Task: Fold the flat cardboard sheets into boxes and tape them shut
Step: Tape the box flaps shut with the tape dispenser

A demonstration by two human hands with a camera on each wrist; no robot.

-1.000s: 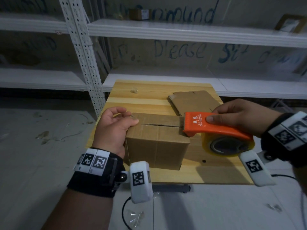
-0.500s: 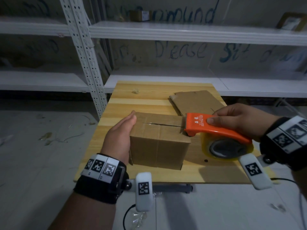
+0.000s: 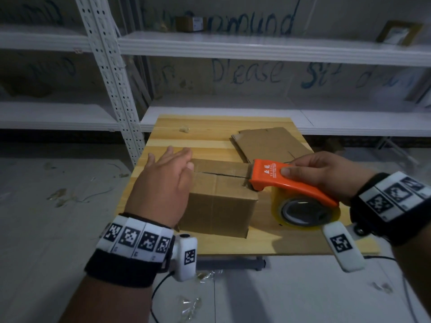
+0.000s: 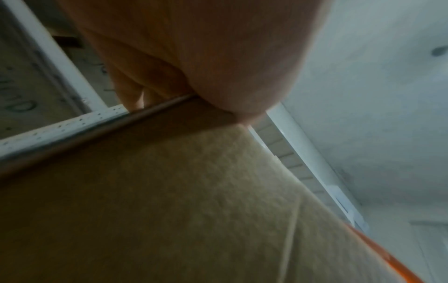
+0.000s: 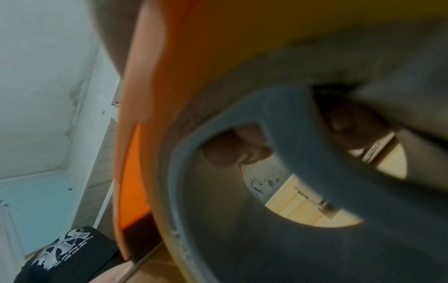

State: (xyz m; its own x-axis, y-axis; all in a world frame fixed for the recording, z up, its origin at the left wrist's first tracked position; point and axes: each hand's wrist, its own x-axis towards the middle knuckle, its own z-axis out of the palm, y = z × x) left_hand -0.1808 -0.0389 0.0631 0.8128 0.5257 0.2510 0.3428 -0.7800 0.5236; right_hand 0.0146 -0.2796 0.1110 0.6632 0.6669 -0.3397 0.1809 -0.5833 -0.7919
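A folded brown cardboard box stands on the wooden table, its top flaps meeting at a seam. My left hand lies with straight fingers against the box's left side, its palm at the top edge; the left wrist view shows the box close up under the palm. My right hand grips an orange tape dispenser with a yellowish tape roll, its front end set on the box's right top edge at the seam. The dispenser fills the right wrist view.
A flat cardboard sheet lies on the table behind the box. White metal shelving stands behind and to the left of the table. Scraps of clear plastic lie on the floor near the table's front edge.
My left hand has gone from curling over the box's top left corner to lying flat, fingers straight, against its left side. The dispenser has stayed at the box's right edge.
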